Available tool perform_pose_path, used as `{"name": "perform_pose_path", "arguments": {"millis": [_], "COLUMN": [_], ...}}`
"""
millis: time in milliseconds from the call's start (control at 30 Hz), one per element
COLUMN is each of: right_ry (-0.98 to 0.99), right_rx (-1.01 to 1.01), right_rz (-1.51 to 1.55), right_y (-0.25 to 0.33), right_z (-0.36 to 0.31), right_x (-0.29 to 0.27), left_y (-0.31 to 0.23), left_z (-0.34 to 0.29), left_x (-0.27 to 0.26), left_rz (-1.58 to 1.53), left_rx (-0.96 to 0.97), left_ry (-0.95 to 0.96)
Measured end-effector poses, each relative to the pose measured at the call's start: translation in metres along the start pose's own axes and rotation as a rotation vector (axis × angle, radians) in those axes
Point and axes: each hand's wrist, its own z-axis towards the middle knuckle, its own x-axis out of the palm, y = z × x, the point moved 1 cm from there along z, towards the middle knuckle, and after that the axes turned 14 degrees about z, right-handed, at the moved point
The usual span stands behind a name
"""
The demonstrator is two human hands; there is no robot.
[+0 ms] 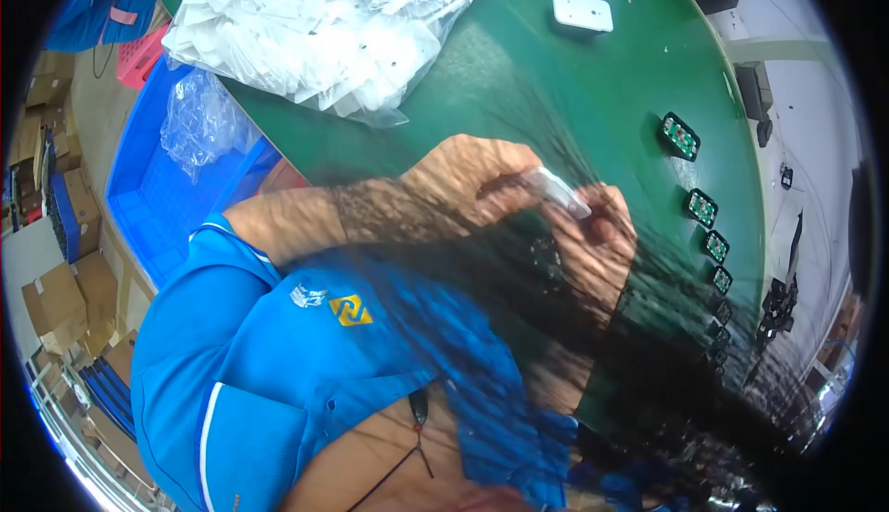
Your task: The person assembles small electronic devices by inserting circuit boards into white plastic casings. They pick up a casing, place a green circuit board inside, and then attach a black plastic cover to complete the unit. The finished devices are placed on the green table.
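Note:
Between my two hands is a small white plastic cover (562, 193), tilted above the green table. My left hand (477, 174) pinches its near-left end with thumb and fingers. At its other end, my right hand (602, 234) has its fingers curled round the edge. Dark strands of hair hang across the view and blur part of the right hand and forearm. Beyond the hands, a white plastic casing (582, 14) lies on the table. To the right stands a row of several black casings with green circuit boards, the farthest casing (681, 136) a little apart.
A big transparent bag of white plastic parts (315, 31) covers the table's far left. Beside the green table (519, 68) sits a blue bin (139, 179) holding a crumpled plastic bag (206, 123). Cardboard boxes (69, 299) stand at left. Another person's blue sleeve (120, 12) shows at far left.

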Motion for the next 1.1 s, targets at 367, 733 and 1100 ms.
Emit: {"name": "perform_pose_path", "arguments": {"millis": [367,733,1100], "right_ry": [-0.158,-0.252,-0.161], "right_rx": [-0.396,-0.599,-0.154], "right_rz": [-0.271,-0.804,-0.432], "right_y": [-0.002,-0.008,-0.023], "right_z": [0.063,0.137,0.018], "right_x": [-0.055,-0.142,-0.118], "left_y": [0.03,0.043,0.033], "left_z": [0.079,0.121,0.082], "left_x": [-0.006,0.028,0.035], "left_rz": [0.099,0.799,0.973], "left_rx": [-0.095,0.285,0.343], "left_ry": [0.078,0.092,-0.007]}}
